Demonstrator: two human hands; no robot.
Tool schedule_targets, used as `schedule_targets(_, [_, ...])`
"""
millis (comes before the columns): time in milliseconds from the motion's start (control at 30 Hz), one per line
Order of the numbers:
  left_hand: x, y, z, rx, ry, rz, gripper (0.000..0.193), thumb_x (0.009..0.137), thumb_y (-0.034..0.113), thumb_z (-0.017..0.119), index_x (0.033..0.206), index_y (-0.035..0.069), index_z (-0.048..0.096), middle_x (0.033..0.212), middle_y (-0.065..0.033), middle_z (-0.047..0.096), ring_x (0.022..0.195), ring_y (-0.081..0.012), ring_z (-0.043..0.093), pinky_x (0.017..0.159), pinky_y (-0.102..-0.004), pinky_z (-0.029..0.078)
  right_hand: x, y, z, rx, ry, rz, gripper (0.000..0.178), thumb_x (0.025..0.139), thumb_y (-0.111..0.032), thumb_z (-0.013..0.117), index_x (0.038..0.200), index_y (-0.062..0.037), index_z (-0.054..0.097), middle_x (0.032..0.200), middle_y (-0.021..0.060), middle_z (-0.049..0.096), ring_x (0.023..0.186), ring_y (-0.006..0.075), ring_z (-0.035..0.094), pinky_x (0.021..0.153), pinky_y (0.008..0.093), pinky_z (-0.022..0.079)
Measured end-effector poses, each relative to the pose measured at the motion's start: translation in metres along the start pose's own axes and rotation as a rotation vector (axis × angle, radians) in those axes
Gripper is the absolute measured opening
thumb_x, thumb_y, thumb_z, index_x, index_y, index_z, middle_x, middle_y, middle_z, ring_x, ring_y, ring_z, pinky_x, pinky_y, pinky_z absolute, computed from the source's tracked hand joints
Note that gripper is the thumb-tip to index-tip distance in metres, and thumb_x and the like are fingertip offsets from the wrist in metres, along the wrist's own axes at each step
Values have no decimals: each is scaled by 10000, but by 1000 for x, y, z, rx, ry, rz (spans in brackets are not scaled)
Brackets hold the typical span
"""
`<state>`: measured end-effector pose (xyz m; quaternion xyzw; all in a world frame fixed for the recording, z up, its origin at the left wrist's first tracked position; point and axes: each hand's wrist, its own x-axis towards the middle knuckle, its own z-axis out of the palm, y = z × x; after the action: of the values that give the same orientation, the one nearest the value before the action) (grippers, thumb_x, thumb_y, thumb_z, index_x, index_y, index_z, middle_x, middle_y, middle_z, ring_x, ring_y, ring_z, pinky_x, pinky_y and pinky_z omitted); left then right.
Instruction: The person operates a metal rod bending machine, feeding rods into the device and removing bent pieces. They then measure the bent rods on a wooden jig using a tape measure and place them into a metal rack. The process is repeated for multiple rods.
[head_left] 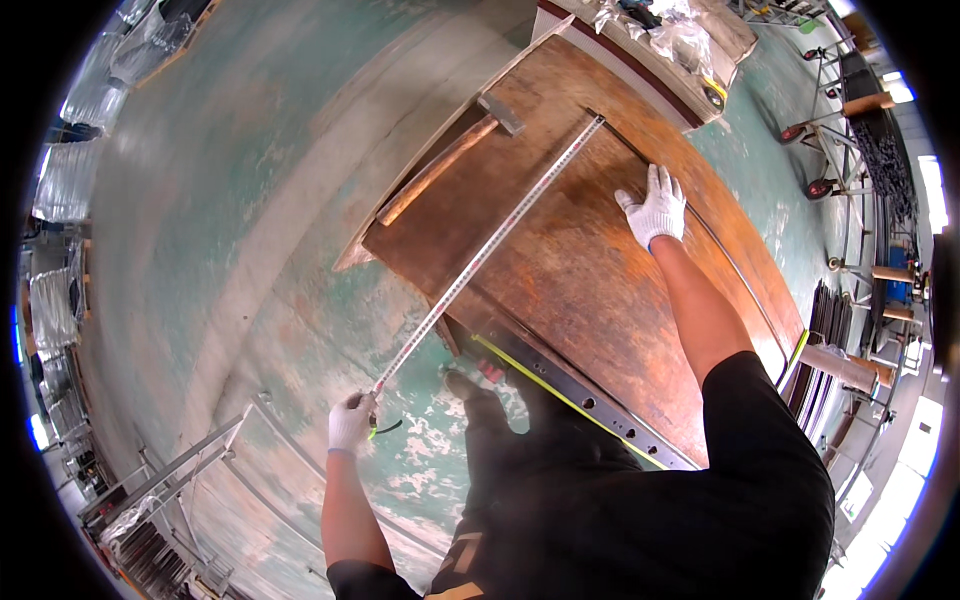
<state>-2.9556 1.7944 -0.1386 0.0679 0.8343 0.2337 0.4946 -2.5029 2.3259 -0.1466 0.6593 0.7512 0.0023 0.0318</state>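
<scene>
Plastic-wrapped stacks (62, 182) line the far left, beside a worn green floor (215, 260) with pale scuffs. Over it, near a grey metal frame (232, 428), the left hand (349, 424), gloved, has its fingers closed around the tape measure (490, 248), whose blade runs diagonally across the scuffed brown tabletop (570, 265). A hammer (440, 168) lies along the left edge. The gloved right hand (658, 210) rests fingers spread beside a thin dark strip (728, 254); wheeled racks stand beyond.
</scene>
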Motion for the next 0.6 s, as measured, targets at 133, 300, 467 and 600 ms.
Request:
schedule_targets(133, [-1, 2, 2, -12, -2, -38, 287, 1052, 251, 702, 1010, -21, 785, 768, -24, 686, 643, -101, 605, 579, -293, 470, 0, -1, 1, -6, 1, -3, 1017, 991, -704, 631, 1718, -51, 352, 1776, 175, 352, 1613, 415, 333, 1339, 537, 249])
schedule_targets(300, [-1, 4, 2, -19, -5, -59, 303, 1052, 262, 700, 1024, -28, 788, 752, -18, 666, 634, -103, 590, 573, -302, 462, -2, -1, 0, 0, 59, -25, 995, 979, -661, 677, 1690, -22, 398, 1733, 229, 411, 1583, 430, 382, 1325, 520, 298])
schedule_targets(467, [5, -5, 1, -8, -16, -49, 314, 1050, 270, 707, 1044, -32, 793, 760, -21, 671, 642, -104, 590, 583, -304, 461, -2, -1, -1, -3, 53, -25, 993, 983, -662, 676, 1691, -24, 396, 1735, 232, 408, 1586, 429, 379, 1326, 519, 296])
schedule_targets(600, [9, -4, 1, 48, -6, -56, 322, 1046, 275, 712, 1045, -36, 794, 764, -29, 678, 657, -109, 602, 597, -305, 468, -1, -1, 2, -10, 41, -16, 1002, 991, -680, 653, 1703, -33, 376, 1753, 213, 383, 1597, 424, 360, 1333, 518, 279])
